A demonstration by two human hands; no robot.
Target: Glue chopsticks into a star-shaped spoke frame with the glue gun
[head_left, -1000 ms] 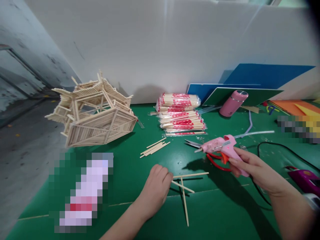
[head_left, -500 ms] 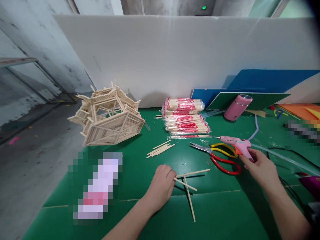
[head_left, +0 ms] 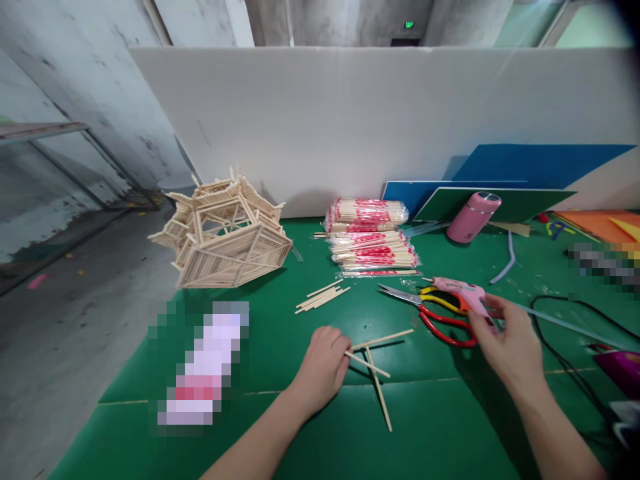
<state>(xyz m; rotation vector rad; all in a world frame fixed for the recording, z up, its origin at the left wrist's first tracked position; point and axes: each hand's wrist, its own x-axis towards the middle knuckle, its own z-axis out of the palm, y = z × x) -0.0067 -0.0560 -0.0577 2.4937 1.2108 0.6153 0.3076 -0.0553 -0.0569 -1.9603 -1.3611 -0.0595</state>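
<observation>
Sticks (head_left: 373, 367) look matt wd., scissor blades (head_left: 401, 295) shiny met.

Two bare hands: one left hand (head_left: 323, 370), one right hand (head_left: 513, 347). Three sticks (head_left: 383, 339) at the left; in the small pile (head_left: 325, 299), looks like about five more, overlapping too closely for certainty. One pink glue gun (head_left: 455, 285); one pair of scissors (head_left: 416, 300). One stick-built model (head_left: 230, 260). Wrapped chopsticks (head_left: 375, 253) in two heaps, too many to count singly, plus one packet (head_left: 380, 273) in front. One pink bottle (head_left: 473, 219). Two blue boards (head_left: 545, 163), one green board (head_left: 530, 208), one large white panel (head_left: 300, 120). One lavender rod (head_left: 506, 263). One purple object (head_left: 620, 370). One lit green sign (head_left: 409, 25).
</observation>
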